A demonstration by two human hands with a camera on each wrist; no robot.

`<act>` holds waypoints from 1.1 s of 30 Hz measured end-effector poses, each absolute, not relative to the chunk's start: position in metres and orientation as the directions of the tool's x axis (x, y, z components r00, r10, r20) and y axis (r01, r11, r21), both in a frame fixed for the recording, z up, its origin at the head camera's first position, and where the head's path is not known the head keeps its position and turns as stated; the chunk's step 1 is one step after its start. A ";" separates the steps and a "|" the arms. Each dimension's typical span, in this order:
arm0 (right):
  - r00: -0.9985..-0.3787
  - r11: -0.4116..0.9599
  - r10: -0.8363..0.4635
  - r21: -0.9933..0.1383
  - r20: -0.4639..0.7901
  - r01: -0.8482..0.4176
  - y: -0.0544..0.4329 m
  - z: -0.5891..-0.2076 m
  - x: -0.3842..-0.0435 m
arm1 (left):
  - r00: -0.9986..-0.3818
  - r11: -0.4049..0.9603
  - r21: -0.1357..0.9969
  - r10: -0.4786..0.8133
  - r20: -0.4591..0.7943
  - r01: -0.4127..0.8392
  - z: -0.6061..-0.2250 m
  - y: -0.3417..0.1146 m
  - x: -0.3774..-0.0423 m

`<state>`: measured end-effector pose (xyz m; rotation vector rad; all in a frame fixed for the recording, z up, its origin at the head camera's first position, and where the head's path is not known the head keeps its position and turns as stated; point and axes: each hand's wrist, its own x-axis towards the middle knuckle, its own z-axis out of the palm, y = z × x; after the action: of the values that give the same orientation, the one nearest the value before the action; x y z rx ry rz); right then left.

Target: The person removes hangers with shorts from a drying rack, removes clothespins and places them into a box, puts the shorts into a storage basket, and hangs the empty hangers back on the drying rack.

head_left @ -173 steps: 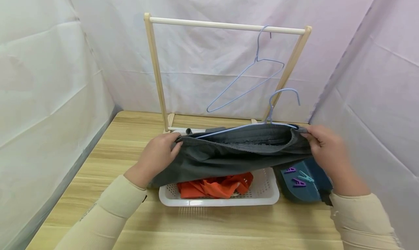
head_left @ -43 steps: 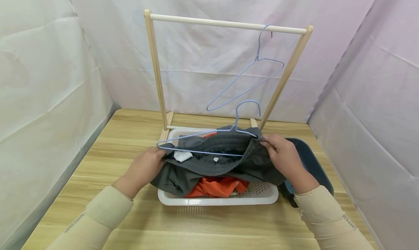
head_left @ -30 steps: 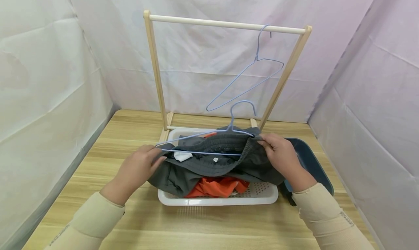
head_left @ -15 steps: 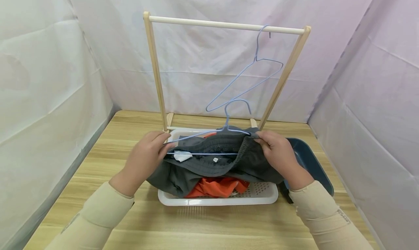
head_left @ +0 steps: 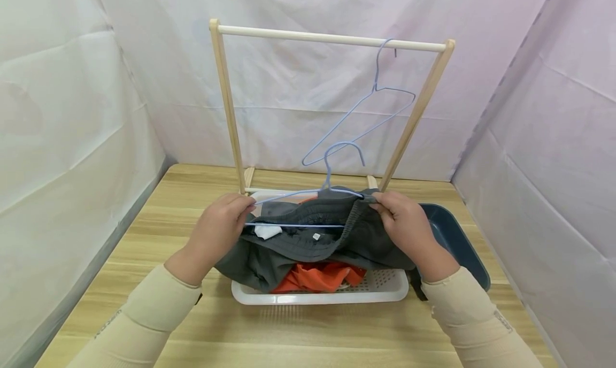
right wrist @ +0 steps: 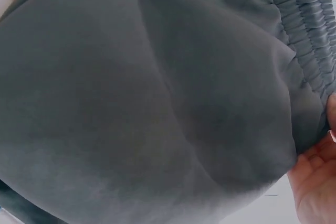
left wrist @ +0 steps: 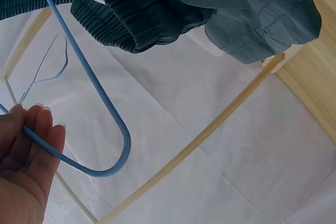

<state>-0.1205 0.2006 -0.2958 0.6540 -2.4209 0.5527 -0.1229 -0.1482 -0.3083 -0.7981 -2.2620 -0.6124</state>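
Observation:
A blue wire hanger (head_left: 293,194) has its right end inside the elastic waistband of dark grey trousers or shorts (head_left: 289,253); which of the two cannot be told. My left hand (head_left: 218,231) pinches the hanger's left arm between thumb and fingers. In the left wrist view the rounded end of that hanger (left wrist: 123,140) stands free of the cloth, outside the waistband (left wrist: 131,19). My right hand (head_left: 409,229) pinches the waistband's right corner around the hanger's other end. The right wrist view is mostly filled by the grey cloth (right wrist: 157,93), with my right hand (right wrist: 317,177) at its edge.
Beneath the garment stands a white perforated basket (head_left: 317,299) with orange cloth (head_left: 320,277) in it. A wooden rack (head_left: 332,37) rises behind, with another blue hanger (head_left: 358,103) on its bar. To the right lies a dark blue tray (head_left: 457,242), partly covered.
My left hand let go of the waistband's left side and took hold of the hanger's left arm. The hanger has shifted left. My right hand keeps its grip, having moved slightly left.

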 end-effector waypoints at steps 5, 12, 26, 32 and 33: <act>-0.753 0.810 -0.331 -0.237 0.569 -0.536 0.198 -0.289 -0.116 | -0.581 0.714 0.188 0.356 0.732 0.674 -0.307 -0.150 -0.123; -0.799 0.816 -0.361 -0.251 0.480 -0.520 0.194 -0.279 -0.112 | -0.552 0.715 0.171 0.342 0.760 0.678 -0.307 -0.152 -0.124; -0.820 0.821 -0.393 -0.243 0.417 -0.517 0.193 -0.276 -0.115 | -0.578 0.742 0.181 0.320 0.751 0.646 -0.307 -0.160 -0.124; -0.819 0.819 -0.402 -0.239 0.410 -0.522 0.194 -0.277 -0.116 | -0.556 0.738 0.177 0.305 0.773 0.651 -0.309 -0.166 -0.125; -0.818 0.818 -0.403 -0.240 0.410 -0.523 0.194 -0.277 -0.116 | -0.551 0.738 0.175 0.302 0.778 0.651 -0.309 -0.167 -0.126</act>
<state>-0.1160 0.1937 -0.2770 0.7001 -2.6601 0.4920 -0.1255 -0.1673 -0.3091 -0.7149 -2.1692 -0.5831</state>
